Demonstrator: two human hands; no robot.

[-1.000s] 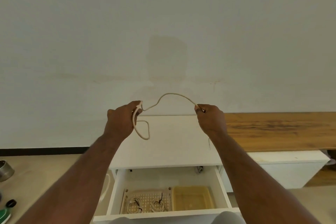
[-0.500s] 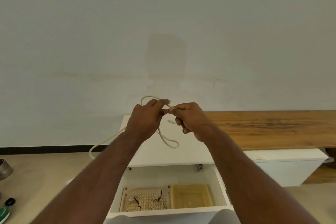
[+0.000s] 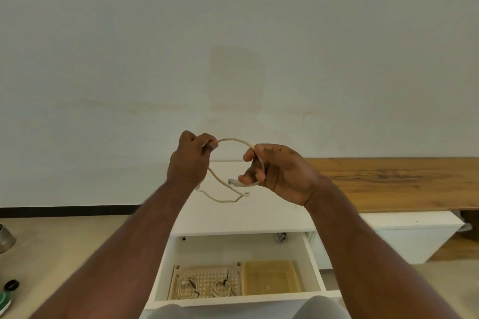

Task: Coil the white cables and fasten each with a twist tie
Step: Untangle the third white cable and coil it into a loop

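A thin white cable (image 3: 233, 139) arcs in the air between my two hands, above the white cabinet. My left hand (image 3: 190, 160) pinches one part of it between thumb and fingers; loose loops (image 3: 223, 199) hang below that hand. My right hand (image 3: 278, 171) curls its fingers round the other side of the arc, and the cable's clear plug end (image 3: 232, 182) sticks out by its fingertips. Two coiled white cables (image 3: 190, 290) (image 3: 222, 288), each bound with a black twist tie, lie in a perforated tray (image 3: 207, 270) in the open drawer.
The open white drawer (image 3: 315, 264) also holds an empty yellowish tub (image 3: 269, 265). A wooden top (image 3: 394, 181) runs to the right over a low white unit (image 3: 414, 233). A metal tin (image 3: 5, 237) and a green item with black cap (image 3: 7, 292) sit on the floor at left.
My hands met half a second ago and have moved apart again, drawing a fresh arc of cable between them. The loops under my left hand have grown. The view has tilted slightly.
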